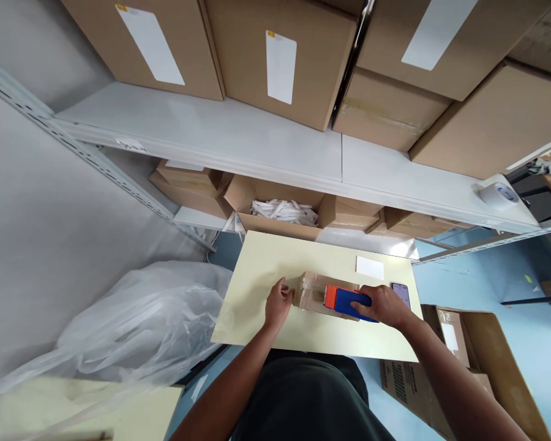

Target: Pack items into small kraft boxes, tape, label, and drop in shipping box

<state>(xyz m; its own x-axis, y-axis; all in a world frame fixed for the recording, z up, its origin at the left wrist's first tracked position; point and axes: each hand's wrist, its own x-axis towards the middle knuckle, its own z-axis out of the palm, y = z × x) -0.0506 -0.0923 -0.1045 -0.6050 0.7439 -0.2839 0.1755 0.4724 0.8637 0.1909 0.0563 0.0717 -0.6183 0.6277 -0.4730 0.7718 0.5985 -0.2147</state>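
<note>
A small cardboard box (311, 295) lies lengthwise on the pale yellow table (257, 260). My left hand (278, 303) is at the box's left end, its fingers curled against the end flap. My right hand (380, 305) is wrapped round a blue and red tape dispenser (346, 302), whose red head rests over the top of the box. The dispenser covers much of the box's right half. A white card (370, 267) lies behind the box, and a phone (401, 295) is just beyond my right hand.
Behind the table stands a shelf rack (202, 131) with large cartons (243, 61) above and an open box of white items (284, 211) below. A tape roll (499, 195) sits at the shelf's right. Clear plastic sheeting (142, 324) is at left, an open carton (500, 361) at right.
</note>
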